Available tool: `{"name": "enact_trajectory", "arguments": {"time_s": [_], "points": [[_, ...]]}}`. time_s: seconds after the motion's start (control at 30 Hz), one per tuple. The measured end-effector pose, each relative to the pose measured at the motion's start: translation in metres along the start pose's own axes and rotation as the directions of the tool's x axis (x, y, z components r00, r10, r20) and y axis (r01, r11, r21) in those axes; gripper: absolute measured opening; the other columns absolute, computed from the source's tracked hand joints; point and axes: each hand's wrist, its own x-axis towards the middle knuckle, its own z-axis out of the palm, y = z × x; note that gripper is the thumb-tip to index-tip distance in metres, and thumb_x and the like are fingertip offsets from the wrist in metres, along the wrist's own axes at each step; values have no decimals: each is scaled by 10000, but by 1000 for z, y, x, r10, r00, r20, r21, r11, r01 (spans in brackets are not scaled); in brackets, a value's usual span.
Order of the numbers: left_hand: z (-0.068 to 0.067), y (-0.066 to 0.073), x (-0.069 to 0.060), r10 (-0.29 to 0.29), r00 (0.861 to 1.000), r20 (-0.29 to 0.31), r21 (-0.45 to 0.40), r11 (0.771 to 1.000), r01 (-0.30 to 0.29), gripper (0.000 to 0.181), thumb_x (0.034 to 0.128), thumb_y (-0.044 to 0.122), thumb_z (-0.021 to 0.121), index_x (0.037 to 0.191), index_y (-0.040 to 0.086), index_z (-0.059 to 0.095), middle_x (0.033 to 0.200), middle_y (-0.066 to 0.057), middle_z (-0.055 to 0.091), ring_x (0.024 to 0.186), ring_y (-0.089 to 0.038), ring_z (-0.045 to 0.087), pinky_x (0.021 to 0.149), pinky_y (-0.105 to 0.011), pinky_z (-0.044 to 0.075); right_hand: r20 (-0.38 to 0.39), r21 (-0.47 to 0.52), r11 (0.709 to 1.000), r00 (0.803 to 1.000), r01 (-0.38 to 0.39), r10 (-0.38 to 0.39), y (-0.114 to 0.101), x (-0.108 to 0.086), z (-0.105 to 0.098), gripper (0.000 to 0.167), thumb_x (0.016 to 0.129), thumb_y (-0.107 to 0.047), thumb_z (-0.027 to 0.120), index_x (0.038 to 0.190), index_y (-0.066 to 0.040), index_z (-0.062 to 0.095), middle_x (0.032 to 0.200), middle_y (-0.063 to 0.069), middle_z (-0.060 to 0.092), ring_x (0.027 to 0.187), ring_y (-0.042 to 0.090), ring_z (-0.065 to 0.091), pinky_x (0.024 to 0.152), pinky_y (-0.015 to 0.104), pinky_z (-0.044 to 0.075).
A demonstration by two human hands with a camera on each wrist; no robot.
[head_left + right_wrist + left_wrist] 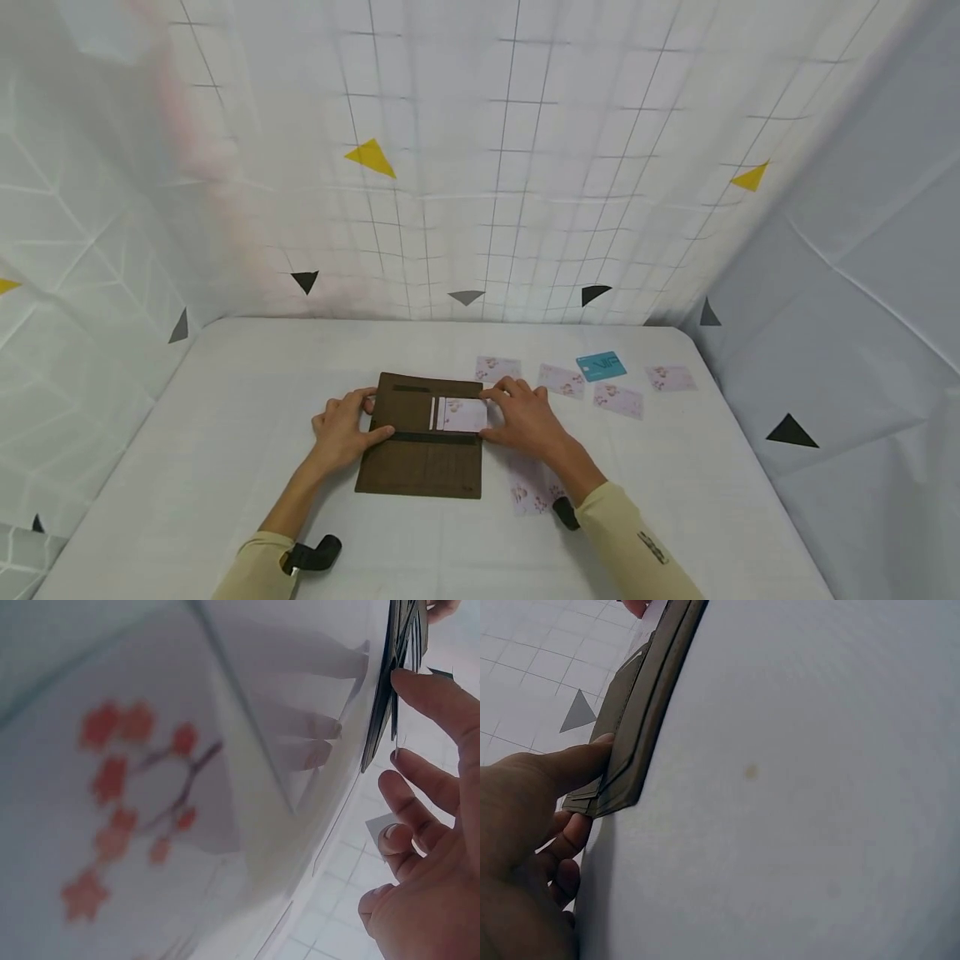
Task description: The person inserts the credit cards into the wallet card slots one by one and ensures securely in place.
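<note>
Sleeves: tan cuffs, the left sleeve [258,567] and right sleeve [637,546] coming in from the near side.
Near cards: flowered paper [528,493] lies right of the wallet, partly under the right forearm (how many pieces, I cannot tell).
Wallet: the brown wallet [420,468] lies spread open on the white table [435,550] between the two hands, its fold running left to right.
Left hand: the left hand [343,429] grips the wallet's left edge, thumb over the front and fingers behind, the gap closed down to the leather.
Right hand: the right hand [525,421] pinches the card's right end, thumb at the near corner and forefinger at the far one, spread only as wide as the card's short side.
Card in the wallet: a flowered card [465,415] lies on the far panel, long axis left to right, along the fold; its right end slightly overhangs the wallet's edge. The right hand is nearer, directly in line with that axis.
Far cards: a blue card [601,366] lies among four flowered ones, beyond the right hand.
Backdrop: a gridded white sheet [465,233].
</note>
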Motion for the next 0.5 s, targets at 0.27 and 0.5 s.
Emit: {"name": "enact_trajectory", "arguments": {"time_s": [0.27, 0.5], "points": [[-2, 2, -1, 7, 1000, -5, -6, 1000, -7, 773, 831, 388, 827, 1447, 70, 485, 1072, -24, 578, 1050, -315, 435, 878, -560, 215, -1, 6, 1000, 1000, -5, 5, 7, -2, -1, 572, 800, -511, 814, 1280, -248, 648, 1217, -31, 561, 1140, 204, 519, 825, 429, 339], [-2, 3, -2, 7, 1000, -5, -6, 1000, -7, 773, 832, 383, 827, 1447, 62, 486, 1067, -22, 577, 1040, -313, 437, 878, -559, 219, -5, -5, 1000, 1000, 9, -9, 6, -1, 2, 545, 810, -508, 807, 1268, -249, 665, 1203, -35, 570, 1126, 200, 520, 833, 435, 343]]}}
